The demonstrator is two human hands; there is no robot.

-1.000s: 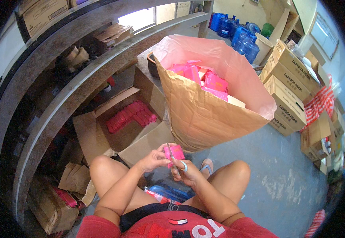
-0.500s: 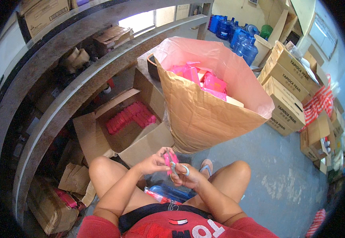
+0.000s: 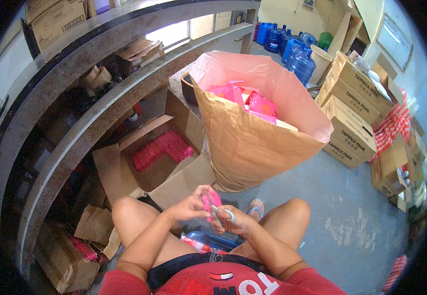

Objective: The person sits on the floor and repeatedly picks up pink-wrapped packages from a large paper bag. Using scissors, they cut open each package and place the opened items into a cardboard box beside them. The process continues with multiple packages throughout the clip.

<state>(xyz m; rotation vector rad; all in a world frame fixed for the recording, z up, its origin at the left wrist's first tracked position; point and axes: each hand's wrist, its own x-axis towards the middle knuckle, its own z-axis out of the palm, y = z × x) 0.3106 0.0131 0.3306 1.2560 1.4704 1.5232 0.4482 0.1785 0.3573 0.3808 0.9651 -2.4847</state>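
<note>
My left hand is closed on a small pink packet, fingertips around its top and side, in front of me between my bent knees. My right hand grips scissors with light blue handles, held against the packet; where exactly the blades are is hard to make out. Just beyond my hands sit an open carton with rows of pink packets inside and a large brown paper sack with a pale pink liner, heaped with pink packets.
A metal rack with cardboard boxes runs along my left. Stacked cartons and a red-striped bag stand at right. Blue water bottles line the back. Below my hands lies a blue plastic object, partly hidden.
The pink packet has turned from face-up to a more edge-on, tilted position in my fingers. Both hands have shifted slightly downward, still holding packet and scissors.
</note>
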